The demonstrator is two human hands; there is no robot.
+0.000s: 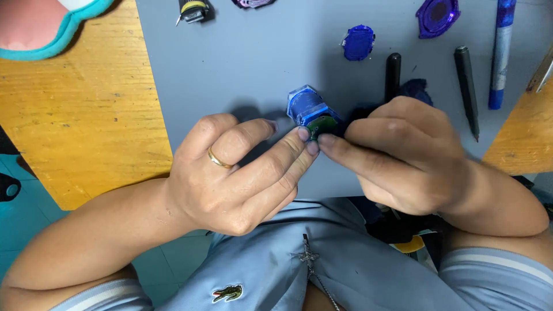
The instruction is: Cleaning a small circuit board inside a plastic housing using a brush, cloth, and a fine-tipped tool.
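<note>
Blue casing with green disc — pinched by left hand and right hand fingertips above grey mat (likely light, rigid, fiddly; grip sides).

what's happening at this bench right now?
A person holds a small blue part between both hands over a grey mat. The left hand and right hand pinch it at the fingertips, by a small green disc at its end. More blue pieces and dark pens lie further back.

Mat layout, taken from the held part

Both hands just before it; oval cap behind; two pens to its right, on the mat.
</note>
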